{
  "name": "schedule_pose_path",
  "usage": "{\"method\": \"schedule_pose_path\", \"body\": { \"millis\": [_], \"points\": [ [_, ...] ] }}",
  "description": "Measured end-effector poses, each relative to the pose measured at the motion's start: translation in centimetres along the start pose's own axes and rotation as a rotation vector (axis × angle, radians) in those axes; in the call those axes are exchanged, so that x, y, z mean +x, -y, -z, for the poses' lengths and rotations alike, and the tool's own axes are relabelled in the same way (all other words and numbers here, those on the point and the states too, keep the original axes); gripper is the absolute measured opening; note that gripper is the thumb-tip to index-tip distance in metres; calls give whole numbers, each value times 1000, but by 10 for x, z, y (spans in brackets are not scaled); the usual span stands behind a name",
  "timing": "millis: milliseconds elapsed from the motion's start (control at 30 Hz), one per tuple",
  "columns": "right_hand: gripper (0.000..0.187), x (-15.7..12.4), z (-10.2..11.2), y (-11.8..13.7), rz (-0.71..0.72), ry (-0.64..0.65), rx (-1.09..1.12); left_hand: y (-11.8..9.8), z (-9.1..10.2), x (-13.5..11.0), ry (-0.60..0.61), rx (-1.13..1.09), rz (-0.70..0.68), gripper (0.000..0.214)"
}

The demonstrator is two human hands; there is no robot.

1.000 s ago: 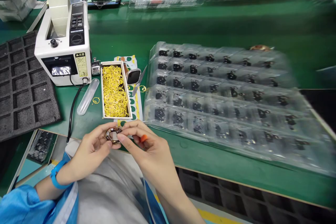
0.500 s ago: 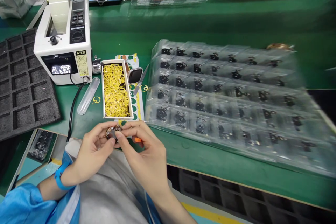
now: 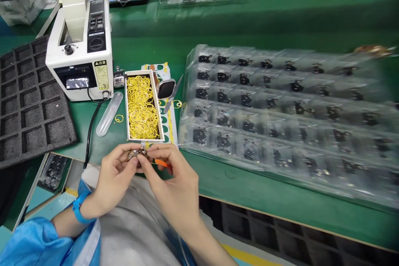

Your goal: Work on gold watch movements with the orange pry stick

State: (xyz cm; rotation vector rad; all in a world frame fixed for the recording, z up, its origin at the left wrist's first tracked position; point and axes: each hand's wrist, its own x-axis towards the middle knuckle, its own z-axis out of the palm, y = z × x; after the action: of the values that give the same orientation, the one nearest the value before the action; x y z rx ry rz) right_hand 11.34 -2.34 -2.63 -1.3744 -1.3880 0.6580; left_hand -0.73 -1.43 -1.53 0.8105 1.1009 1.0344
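Between my two hands is a small round electronic assembly, dark with coppery and silvery bits along its edge. My left hand grips its left side between thumb and fingers. From the right, the thumb and fingertips of my right hand pinch the same piece. An orange strip-like object shows beneath my right fingers, also held there; the rest of it is hidden. Just beyond my fingertips stands a white-rimmed box full of thin yellow rings.
A white tape dispenser stands at the left, beside a black foam tray. On the right lies a large clear blister tray with dark parts in its pockets. Tweezers and a square watch-like piece lie beside the box.
The round assembly has been tilted in my fingers, so less of its flat dark face shows. My view has shifted a little, moving the bench items rightward in the picture. Both hands keep their grip.
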Motion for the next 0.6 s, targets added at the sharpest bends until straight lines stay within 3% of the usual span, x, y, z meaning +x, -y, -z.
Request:
{"method": "schedule_pose_path", "body": {
  "millis": [133,267,433,600],
  "points": [
    [11,2,2,0,-34,19,-36,-1,1,0,11,-28,10,42],
    [9,8,9,3,53,124,-47,-2,4,-1,34,6,17,44],
    [17,17,14,6,175,189,-114,-8,9,4,117,217,-29,24],
    [17,9,24,13,407,62,-173,-13,11,9,-20,328,-159,13]
  ]
}}
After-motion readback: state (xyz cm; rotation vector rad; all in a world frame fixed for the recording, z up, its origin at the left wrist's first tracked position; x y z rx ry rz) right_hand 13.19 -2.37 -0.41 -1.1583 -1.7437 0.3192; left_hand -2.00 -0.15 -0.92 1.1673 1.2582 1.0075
